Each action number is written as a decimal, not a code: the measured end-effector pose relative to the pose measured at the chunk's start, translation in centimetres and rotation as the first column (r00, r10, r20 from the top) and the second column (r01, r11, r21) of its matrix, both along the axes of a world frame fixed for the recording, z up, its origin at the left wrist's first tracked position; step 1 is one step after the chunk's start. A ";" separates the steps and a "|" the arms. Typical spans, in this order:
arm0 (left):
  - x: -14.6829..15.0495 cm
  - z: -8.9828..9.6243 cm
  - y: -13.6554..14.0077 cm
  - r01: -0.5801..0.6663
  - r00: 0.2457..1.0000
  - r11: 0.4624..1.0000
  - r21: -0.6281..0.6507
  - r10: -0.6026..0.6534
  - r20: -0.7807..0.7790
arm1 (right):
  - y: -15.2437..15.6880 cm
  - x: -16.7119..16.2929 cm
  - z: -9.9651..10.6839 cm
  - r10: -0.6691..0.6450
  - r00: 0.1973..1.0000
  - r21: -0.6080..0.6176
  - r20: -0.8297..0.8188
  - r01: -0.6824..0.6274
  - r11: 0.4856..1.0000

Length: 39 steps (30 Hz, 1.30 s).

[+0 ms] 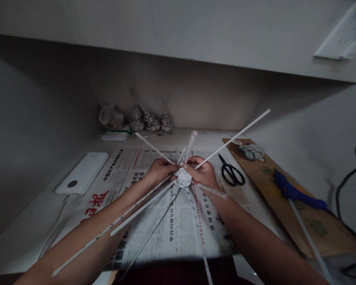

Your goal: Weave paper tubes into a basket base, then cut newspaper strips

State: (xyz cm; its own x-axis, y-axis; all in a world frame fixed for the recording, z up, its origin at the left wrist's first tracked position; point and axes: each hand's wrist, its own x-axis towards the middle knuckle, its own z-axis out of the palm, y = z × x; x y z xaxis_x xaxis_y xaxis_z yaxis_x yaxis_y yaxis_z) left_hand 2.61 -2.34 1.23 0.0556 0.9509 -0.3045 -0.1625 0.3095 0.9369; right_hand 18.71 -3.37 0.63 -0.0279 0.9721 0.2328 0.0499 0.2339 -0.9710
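Between my two hands is a small round woven paper piece [184, 178], with several rolled-paper rods [142, 204] radiating from it in all directions. My left hand [163, 170] pinches its upper left edge, thumb against the weave. On the upper right, my right hand [202, 168] grips the same piece, with thumb and fingers closed together. One long white rod [234, 138] slants up and right past my right hand. Other rods run down toward me, one along my left forearm. Where the fingertips meet, the detail is partly hidden.
Newspaper [154, 237] covers the table. Right of my hands lie black scissors [231, 170], a cardboard sheet [302, 213], a blue glue gun [299, 192] and a crumpled wad [252, 152]. A white power bank [82, 173] is at left. Small woven gourd shapes [152, 121] stand at the back.
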 end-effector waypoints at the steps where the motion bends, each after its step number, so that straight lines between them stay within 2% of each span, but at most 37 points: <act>1: -0.1 -0.1 0.0 0.002 1.000 1.000 0.017 -0.003 0.012 | 0.1 0.0 -0.1 -0.001 1.000 -0.004 0.002 0.001 1.000; 7: -0.3 0.0 0.0 0.016 0.999 0.999 0.028 -0.017 0.035 | 0.3 0.1 -0.6 -0.036 0.999 -0.056 0.015 0.036 0.998; 11: -0.4 0.1 -0.1 -0.003 0.998 1.000 0.013 0.002 0.070 | 0.1 0.4 -0.2 -0.110 0.983 0.014 0.148 0.109 0.994; 14: -0.5 -0.2 0.0 -0.009 0.997 1.000 0.007 0.009 0.083 | 0.2 0.7 -0.1 -0.078 0.977 0.023 0.198 0.075 0.997; 16: -0.5 -0.4 0.2 -0.006 0.997 1.000 0.006 0.006 0.076 | 0.4 0.6 -0.3 -0.042 0.990 0.003 0.133 0.042 0.999; 19: -0.4 -0.5 0.3 -0.004 0.998 1.000 0.011 0.003 0.061 | 0.5 0.2 -0.8 0.028 0.999 -0.097 -0.028 -0.030 0.995; 22: -0.3 -0.4 0.3 -0.013 0.998 1.000 -0.001 0.013 0.063 | 0.4 -0.2 -1.0 0.031 0.995 -0.148 -0.094 -0.045 0.988; 26: -0.3 -0.2 0.3 -0.012 0.996 1.000 -0.007 0.012 0.088 | 0.3 -0.5 -0.8 -0.004 0.998 -0.093 -0.069 -0.003 0.996; 31: -0.3 0.1 0.1 -0.016 0.996 1.000 -0.020 0.018 0.093 | 0.2 -0.3 -0.8 -0.050 0.998 -0.080 -0.038 0.047 0.996; 39: -0.2 0.0 -0.1 0.011 0.995 1.000 0.010 -0.011 0.095 | 0.3 -0.1 -1.0 -0.190 0.970 0.044 0.154 0.186 0.982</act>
